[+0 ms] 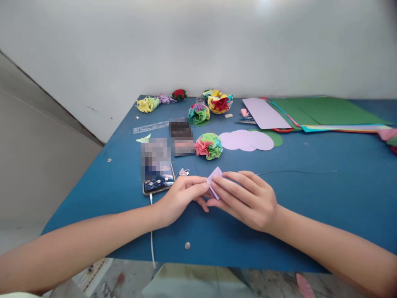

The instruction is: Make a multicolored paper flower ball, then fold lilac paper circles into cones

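Note:
Both my hands meet at the middle of the blue table (310, 194) over a small folded lilac paper piece (214, 177). My left hand (181, 198) pinches its left side with thumb and fingers closed. My right hand (248, 198) lies over its right side, fingers pressed together on the paper. Only the paper's upper corner shows between the fingers. Just beyond my hands sits a multicoloured folded paper flower (209, 145), and to its right lie overlapping lilac paper circles (246, 140).
A phone (157, 184) with a white cable lies left of my left hand. More paper flowers (219, 101) sit at the back. Coloured paper sheets (325, 111), a clear ruler (150, 127), red-handled scissors (281, 130) and a thin thread (294, 171) lie on the table.

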Action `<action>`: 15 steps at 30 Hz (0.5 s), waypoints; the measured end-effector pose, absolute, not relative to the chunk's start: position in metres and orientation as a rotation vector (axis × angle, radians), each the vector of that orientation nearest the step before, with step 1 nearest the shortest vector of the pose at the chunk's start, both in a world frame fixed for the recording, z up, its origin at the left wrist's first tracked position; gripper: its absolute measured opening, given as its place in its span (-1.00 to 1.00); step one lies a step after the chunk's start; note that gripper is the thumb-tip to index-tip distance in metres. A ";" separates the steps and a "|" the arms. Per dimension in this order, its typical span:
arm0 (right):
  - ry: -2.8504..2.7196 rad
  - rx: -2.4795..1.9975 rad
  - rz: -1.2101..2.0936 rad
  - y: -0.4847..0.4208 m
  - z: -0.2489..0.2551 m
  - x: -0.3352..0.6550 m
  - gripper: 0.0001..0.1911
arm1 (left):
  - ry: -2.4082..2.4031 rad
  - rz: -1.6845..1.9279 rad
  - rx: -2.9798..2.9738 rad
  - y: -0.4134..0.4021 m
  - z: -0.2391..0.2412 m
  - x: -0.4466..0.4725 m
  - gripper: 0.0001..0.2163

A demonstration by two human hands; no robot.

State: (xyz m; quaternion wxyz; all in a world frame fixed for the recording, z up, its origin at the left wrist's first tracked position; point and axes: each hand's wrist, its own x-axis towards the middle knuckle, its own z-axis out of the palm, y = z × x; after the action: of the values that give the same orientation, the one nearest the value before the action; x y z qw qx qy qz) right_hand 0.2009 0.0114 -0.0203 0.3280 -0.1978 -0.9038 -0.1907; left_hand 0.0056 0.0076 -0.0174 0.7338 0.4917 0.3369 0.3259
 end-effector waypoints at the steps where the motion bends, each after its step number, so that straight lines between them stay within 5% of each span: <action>1: -2.370 -0.513 -0.519 0.012 -0.020 0.201 -0.68 | 0.756 0.718 1.102 0.008 -0.017 0.005 -0.76; 8: -2.426 -0.543 -0.371 0.012 -0.016 0.204 -0.65 | 0.867 0.686 1.237 0.010 -0.010 0.009 -0.71; 15: -2.057 -0.985 0.308 0.011 -0.017 0.201 -0.68 | 0.837 0.712 1.338 0.008 -0.017 0.011 -0.76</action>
State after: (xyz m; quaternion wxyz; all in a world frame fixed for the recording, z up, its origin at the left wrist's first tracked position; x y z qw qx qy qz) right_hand 0.2006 0.0108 -0.0169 0.4079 -0.3909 -0.8160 0.1222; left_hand 0.0108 0.0079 -0.0165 0.6481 0.5884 0.3683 0.3132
